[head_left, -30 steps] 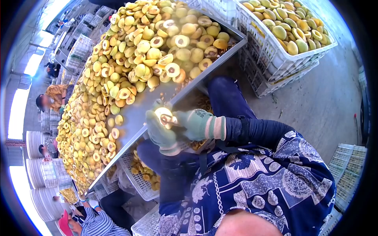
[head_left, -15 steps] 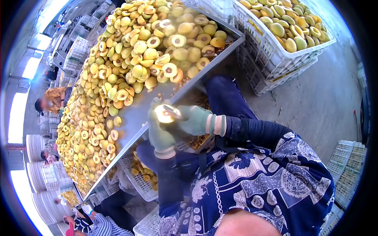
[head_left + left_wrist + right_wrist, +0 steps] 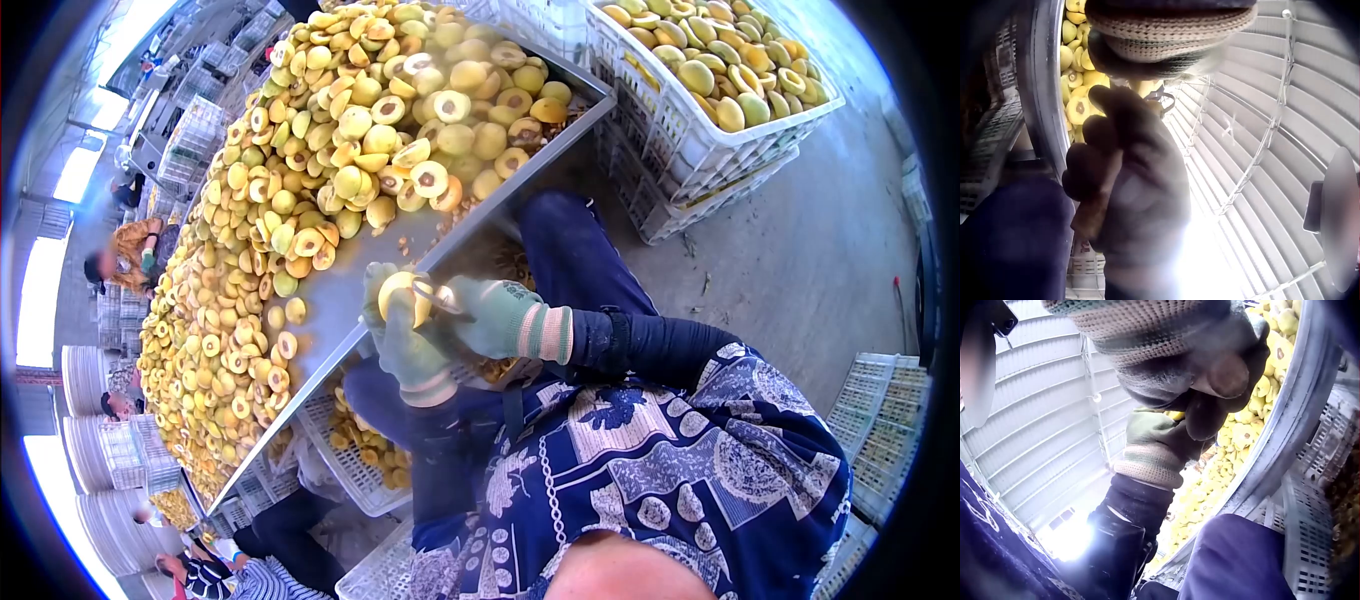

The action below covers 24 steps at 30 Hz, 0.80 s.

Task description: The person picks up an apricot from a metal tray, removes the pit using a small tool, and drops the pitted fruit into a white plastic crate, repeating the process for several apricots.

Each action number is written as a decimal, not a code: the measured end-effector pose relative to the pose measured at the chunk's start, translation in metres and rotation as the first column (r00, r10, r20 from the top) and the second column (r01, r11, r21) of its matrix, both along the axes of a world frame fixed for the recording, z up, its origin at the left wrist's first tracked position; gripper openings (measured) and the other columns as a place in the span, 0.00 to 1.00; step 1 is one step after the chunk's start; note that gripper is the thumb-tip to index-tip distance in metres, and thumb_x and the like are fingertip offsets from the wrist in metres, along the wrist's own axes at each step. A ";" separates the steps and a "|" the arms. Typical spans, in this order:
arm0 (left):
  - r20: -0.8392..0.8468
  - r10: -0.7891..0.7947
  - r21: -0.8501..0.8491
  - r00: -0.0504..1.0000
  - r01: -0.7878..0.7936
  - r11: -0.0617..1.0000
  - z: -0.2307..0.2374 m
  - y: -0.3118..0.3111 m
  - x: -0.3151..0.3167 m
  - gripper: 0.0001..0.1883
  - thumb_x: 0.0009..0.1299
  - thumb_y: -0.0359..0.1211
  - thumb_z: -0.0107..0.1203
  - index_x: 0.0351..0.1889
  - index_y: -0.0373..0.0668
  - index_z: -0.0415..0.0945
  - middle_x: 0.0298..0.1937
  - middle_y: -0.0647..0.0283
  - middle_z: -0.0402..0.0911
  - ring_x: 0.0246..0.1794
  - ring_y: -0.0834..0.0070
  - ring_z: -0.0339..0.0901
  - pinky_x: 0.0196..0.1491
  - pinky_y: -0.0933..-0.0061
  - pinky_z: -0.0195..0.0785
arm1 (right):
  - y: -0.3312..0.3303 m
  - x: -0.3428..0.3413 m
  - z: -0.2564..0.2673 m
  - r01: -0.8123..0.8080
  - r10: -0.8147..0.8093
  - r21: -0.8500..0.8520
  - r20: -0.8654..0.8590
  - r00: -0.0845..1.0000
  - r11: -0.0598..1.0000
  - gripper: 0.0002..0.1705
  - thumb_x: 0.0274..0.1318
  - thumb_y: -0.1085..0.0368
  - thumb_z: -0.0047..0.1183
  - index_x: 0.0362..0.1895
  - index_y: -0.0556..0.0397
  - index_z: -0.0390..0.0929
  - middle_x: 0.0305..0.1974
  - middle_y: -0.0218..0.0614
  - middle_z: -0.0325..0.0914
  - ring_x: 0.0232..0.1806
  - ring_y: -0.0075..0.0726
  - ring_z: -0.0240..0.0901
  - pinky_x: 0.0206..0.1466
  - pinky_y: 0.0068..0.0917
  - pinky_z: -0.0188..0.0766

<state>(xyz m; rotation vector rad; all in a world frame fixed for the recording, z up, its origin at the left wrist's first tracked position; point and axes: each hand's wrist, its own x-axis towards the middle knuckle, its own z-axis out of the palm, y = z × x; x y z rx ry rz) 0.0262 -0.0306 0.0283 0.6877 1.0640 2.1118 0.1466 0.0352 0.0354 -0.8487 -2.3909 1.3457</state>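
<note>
Both hands wear pale green knit gloves and meet just off the steel table's near edge. My left hand [image 3: 408, 335] grips a yellow peach half [image 3: 396, 292], fingers wrapped about its side. My right hand [image 3: 495, 315] holds a small pitting tool [image 3: 432, 297], its metal end right at the fruit. In the left wrist view the right hand's fingers [image 3: 1100, 147] curl round the tool's wooden handle [image 3: 1094, 215]. The right wrist view shows the handle's butt [image 3: 1229, 376] in the fist, with a sliver of peach behind, next to the left hand [image 3: 1154, 440].
A big heap of peach halves [image 3: 330, 150] covers the steel table [image 3: 335, 295], which has a raised rim [image 3: 520, 180]. Stacked white crates [image 3: 690, 150] full of halves stand on the far right. Another crate [image 3: 350, 470] sits below the rim, by the knees. Other people work on the left.
The peach half has turned in the left hand, so its cut face shows less than before. The tool's metal end has shifted from across the cut face to its right side.
</note>
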 end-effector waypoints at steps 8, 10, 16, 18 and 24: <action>0.085 0.192 -0.075 0.978 -0.186 0.980 0.008 0.005 0.009 0.19 0.73 0.38 0.48 0.58 0.37 0.66 0.53 0.57 0.73 0.50 0.64 0.73 0.53 0.62 0.69 | -0.009 -0.003 -0.004 -0.024 0.030 0.188 -0.027 0.999 0.982 0.18 0.53 0.57 0.54 0.42 0.54 0.69 0.31 0.47 0.79 0.34 0.54 0.78 0.36 0.44 0.73; 0.004 0.194 -0.054 0.981 -0.194 0.979 0.011 0.006 0.013 0.20 0.74 0.39 0.47 0.58 0.37 0.66 0.53 0.56 0.73 0.50 0.64 0.73 0.53 0.62 0.69 | -0.011 -0.004 -0.010 -0.021 0.034 0.222 -0.056 0.998 0.975 0.18 0.52 0.57 0.54 0.42 0.54 0.68 0.31 0.47 0.79 0.34 0.53 0.78 0.36 0.44 0.73; 0.120 0.224 -0.014 0.967 -0.224 0.974 0.018 0.001 0.025 0.21 0.74 0.43 0.44 0.57 0.37 0.67 0.53 0.54 0.74 0.47 0.62 0.74 0.51 0.60 0.71 | -0.014 -0.007 -0.003 0.004 0.005 0.132 -0.067 0.998 0.991 0.18 0.53 0.57 0.54 0.43 0.54 0.68 0.32 0.47 0.79 0.34 0.54 0.78 0.37 0.43 0.73; 0.055 0.173 -0.065 0.983 -0.170 0.983 0.016 -0.002 0.022 0.22 0.74 0.46 0.44 0.54 0.36 0.68 0.53 0.53 0.74 0.46 0.62 0.75 0.50 0.59 0.71 | -0.015 -0.006 0.009 -0.039 0.037 0.028 0.093 0.995 0.999 0.18 0.54 0.57 0.53 0.44 0.54 0.68 0.33 0.49 0.79 0.35 0.54 0.77 0.37 0.43 0.73; -0.026 0.210 -0.153 0.977 -0.211 0.965 0.002 -0.006 0.008 0.25 0.73 0.48 0.46 0.54 0.35 0.67 0.50 0.54 0.75 0.43 0.62 0.76 0.44 0.63 0.73 | -0.012 0.002 0.022 -0.188 0.189 -0.026 0.078 0.979 0.982 0.21 0.55 0.57 0.52 0.49 0.54 0.68 0.35 0.48 0.78 0.37 0.54 0.77 0.40 0.42 0.72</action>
